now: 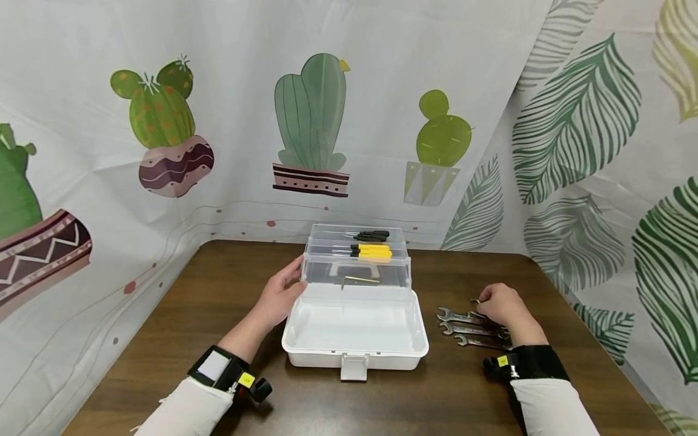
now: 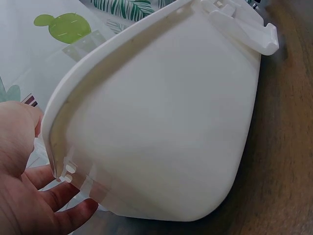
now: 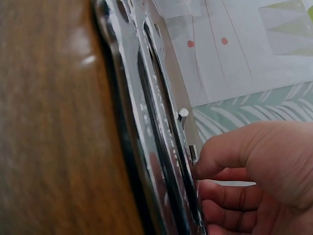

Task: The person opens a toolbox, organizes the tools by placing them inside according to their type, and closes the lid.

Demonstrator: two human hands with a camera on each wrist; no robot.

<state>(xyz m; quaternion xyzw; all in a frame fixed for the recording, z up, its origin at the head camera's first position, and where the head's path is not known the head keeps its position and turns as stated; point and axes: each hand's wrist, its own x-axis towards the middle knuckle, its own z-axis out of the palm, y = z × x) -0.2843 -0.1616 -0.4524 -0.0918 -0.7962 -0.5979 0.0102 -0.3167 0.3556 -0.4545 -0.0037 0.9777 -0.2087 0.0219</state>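
A white toolbox (image 1: 354, 357) stands with its lid raised and its clear plastic trays (image 1: 357, 275) unfolded at the back. My left hand (image 1: 280, 295) rests at the box's back left corner, thumb near the rim and loosely extended fingers (image 2: 63, 198) behind the wall. To the right of the box lie several silver wrenches (image 1: 471, 330), side by side. Over their far side my right hand (image 1: 503, 304) pinches a small metal tool (image 3: 193, 152) between thumb and fingertips, mostly hidden by the fingers. A small shiny metal end (image 3: 183, 113) shows close to the thumb.
Black-handled tools (image 1: 372, 236) lie in the top tray, yellow-handled screwdrivers (image 1: 373, 251) in the one below. A brass-coloured L-shaped key (image 1: 361, 280) lies in the lowest tray. The front latch (image 1: 354, 367) hangs down. A printed cloth (image 1: 240, 200) surrounds the brown table (image 1: 185, 303).
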